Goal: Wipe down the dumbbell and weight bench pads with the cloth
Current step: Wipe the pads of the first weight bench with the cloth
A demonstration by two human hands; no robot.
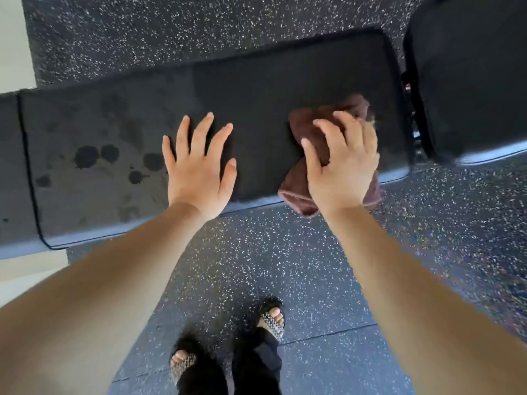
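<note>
You're standing on speckled rubber floor (299,266), sandals (273,320) at about 6 o'clock in the shot, and nothing sits between you and the bench. A strip of pale floor (14,38) shows up at 10 o'clock. Over at 2 o'clock there's a second black pad (470,75), split from the long one by a gap with some hardware in it, too dark to make out.

The long bench pad (256,89) runs across the middle, 9 to 3 o'clock. It's black, with dark wet-looking blotches (94,158) toward 9 o'clock, and a seam near that end.

Your left hand (199,166) lies flat on the pad, fingers spread, holding nothing. Your right hand (342,163) is bunched around the brown cloth (322,118), pressing it onto the pad near the 3 o'clock end; a corner of the cloth hangs over the near edge. The hands are apart, side by side. No dumbbell in view that you can pick out.
</note>
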